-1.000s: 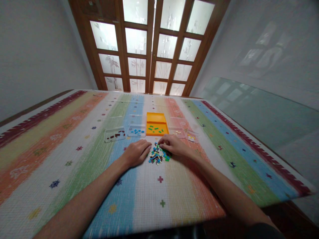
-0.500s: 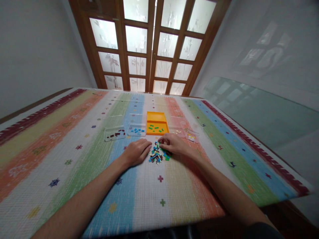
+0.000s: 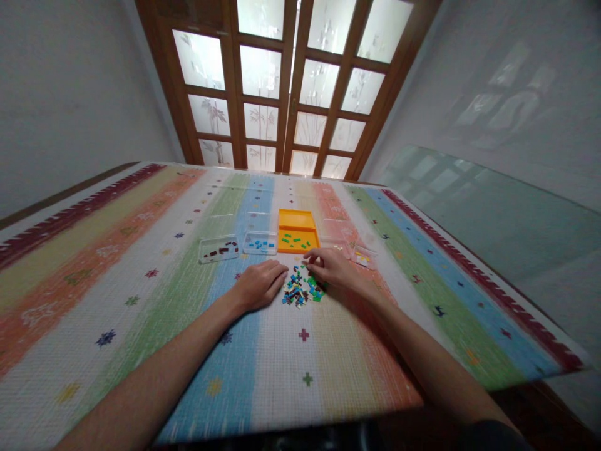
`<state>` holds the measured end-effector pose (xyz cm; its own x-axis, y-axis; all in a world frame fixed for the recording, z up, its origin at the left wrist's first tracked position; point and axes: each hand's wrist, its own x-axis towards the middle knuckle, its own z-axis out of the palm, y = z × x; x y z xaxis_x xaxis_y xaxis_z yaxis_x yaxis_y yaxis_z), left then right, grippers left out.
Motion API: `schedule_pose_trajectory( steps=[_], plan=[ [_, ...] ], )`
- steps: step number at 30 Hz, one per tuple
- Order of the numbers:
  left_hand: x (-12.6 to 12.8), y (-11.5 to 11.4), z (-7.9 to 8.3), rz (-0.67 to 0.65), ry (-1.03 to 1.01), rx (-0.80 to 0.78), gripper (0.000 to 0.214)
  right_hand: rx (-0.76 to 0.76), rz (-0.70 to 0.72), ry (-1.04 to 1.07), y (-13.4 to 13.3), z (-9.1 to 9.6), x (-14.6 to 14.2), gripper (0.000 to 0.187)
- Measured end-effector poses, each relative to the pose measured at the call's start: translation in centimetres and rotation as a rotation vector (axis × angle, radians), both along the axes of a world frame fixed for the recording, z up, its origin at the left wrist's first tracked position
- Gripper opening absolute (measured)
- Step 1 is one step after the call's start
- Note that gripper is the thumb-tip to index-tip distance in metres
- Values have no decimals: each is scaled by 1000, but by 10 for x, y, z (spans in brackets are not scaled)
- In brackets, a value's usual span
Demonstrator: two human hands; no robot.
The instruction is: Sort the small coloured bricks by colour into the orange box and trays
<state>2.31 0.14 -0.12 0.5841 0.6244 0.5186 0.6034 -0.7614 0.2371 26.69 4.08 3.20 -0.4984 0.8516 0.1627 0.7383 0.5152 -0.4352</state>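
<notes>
A loose pile of small building bricks [image 3: 295, 293], blue, green, dark brown and pale, lies on the tablecloth between my hands. My left hand [image 3: 258, 285] rests palm down just left of the pile, fingers stretched out and holding nothing. Over the upper right edge of the pile is my right hand [image 3: 335, 269]; its thumb and forefinger are pinched together, and anything between them is too small to name. Beyond the pile stands an orange box [image 3: 295, 219] with its lid raised and several green bricks inside.
Left of the orange box are a clear box [image 3: 210, 243] with dark brown bricks and another clear box [image 3: 248, 238] with blue ones. On the right, a clear box [image 3: 346, 250] is partly behind my right hand, and a smaller box [image 3: 370, 262] holds yellow and white pieces.
My right hand has lifted slightly away from the pile toward the boxes, uncovering green bricks at the pile's right side. My left hand stays in place. The view has shifted a little.
</notes>
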Motion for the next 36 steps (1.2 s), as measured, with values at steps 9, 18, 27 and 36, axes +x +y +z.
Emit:
schedule_pose_trajectory(
  steps=[9, 18, 27, 36],
  plan=[
    [-1, 0, 0, -7, 12, -4, 32, 124, 69, -74, 0, -3, 5, 21],
    [0, 0, 1, 1, 10, -19, 32, 126, 113, -94, -3, -3, 4, 27],
    [0, 0, 1, -2, -4, -28, 30, 102, 109, -106, 5, -3, -3, 25],
    [0, 0, 2, -6, 1, -24, 30, 29, 189, -135, 7, 3, -5, 24]
  ],
)
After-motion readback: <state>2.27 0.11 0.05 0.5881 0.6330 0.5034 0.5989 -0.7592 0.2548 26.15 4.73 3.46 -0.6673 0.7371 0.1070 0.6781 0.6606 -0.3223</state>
